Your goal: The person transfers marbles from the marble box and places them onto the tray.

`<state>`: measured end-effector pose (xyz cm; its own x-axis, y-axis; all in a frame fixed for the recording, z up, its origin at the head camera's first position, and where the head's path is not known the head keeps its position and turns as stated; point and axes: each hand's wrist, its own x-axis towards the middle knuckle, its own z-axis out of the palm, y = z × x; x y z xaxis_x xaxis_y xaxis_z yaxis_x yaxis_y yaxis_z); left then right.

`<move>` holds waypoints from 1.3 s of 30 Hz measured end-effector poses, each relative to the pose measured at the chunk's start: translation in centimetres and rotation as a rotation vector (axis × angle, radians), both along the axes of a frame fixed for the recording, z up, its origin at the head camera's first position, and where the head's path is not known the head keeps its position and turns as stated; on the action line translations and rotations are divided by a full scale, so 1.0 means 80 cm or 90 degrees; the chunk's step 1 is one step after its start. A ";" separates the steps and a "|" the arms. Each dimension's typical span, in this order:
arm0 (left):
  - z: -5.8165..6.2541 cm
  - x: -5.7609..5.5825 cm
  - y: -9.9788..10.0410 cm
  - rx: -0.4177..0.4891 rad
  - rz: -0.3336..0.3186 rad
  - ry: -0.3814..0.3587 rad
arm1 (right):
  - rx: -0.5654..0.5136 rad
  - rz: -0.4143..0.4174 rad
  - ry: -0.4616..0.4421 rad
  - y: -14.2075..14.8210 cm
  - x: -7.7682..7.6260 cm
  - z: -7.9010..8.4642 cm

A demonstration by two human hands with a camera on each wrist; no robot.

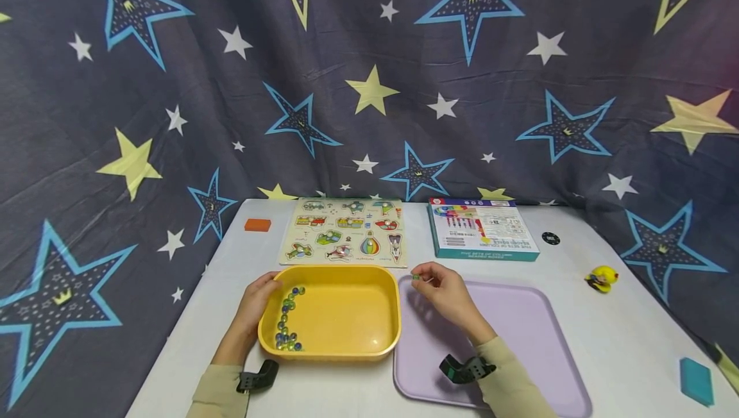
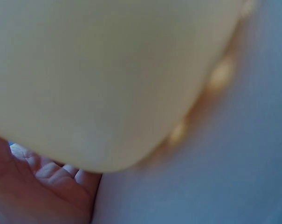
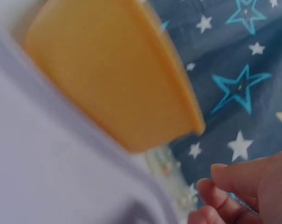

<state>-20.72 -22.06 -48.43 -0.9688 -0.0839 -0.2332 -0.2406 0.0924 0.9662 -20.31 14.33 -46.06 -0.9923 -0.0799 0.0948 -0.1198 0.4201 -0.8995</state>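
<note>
Handling a green marble [image 1: 416, 277] seems the step: fingers of the right hand [image 1: 446, 293] pinch it just right of the yellow tub [image 1: 340, 315]; the left hand [image 1: 254, 302] grips the tub's left end (other marbles [image 1: 285, 309] lie there). Next probably needs steady release.

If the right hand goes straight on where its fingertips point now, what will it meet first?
Probably the yellow tub, at its far right corner; height is unclear, so the right hand might pass over.
</note>
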 end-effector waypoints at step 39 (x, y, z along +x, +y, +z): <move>0.001 0.000 0.001 0.009 0.006 -0.008 | 0.163 -0.035 0.092 0.001 0.003 -0.019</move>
